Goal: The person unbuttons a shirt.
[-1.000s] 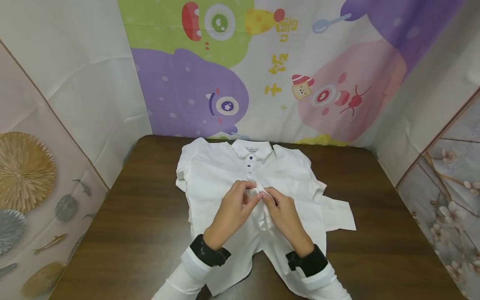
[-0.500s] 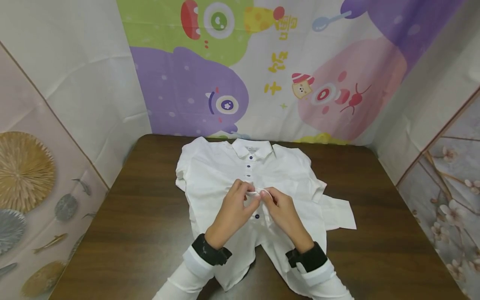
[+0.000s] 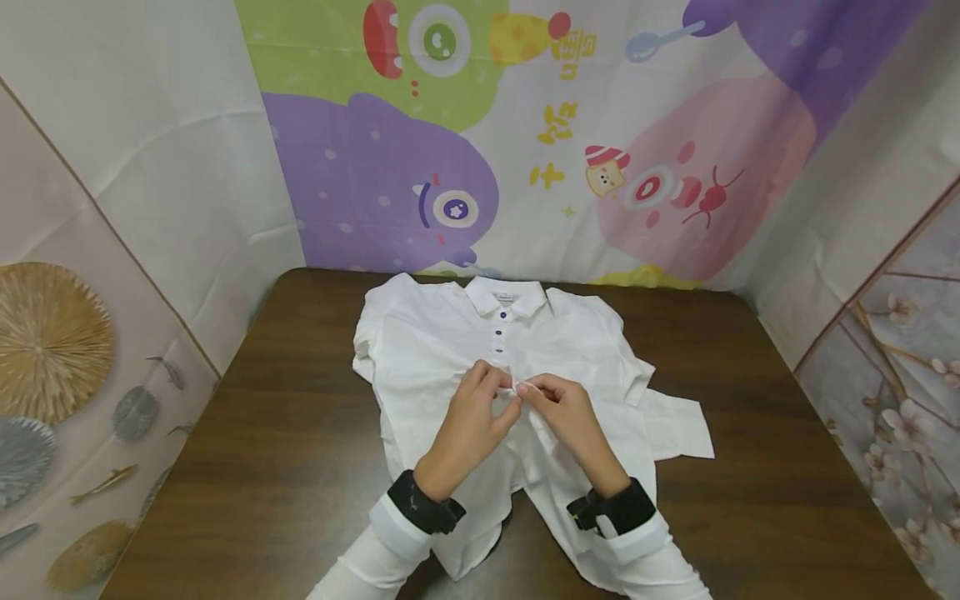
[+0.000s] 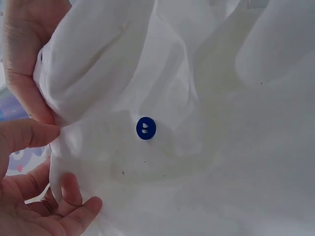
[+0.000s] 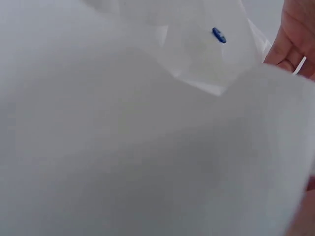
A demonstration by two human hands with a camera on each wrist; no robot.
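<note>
both hands, left hand point(image 3: 472, 417) and right hand point(image 3: 566, 417), pinch the white shirt point(image 3: 427, 350) placket; collar label point(image 3: 504, 297) unreadable.

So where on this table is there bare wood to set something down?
The table shows bare wood left of the white shirt, out to the left edge, and right of the loose sleeve to the right edge. The middle is crowded: the left hand and right hand pinch the shirt's front there.

- In front of me is a dark wooden table point(image 3: 750, 467).
- Behind it hangs a colourful cartoon monster backdrop point(image 3: 465, 158).
- At my sides stand decorated panels point(image 3: 67, 375).
</note>
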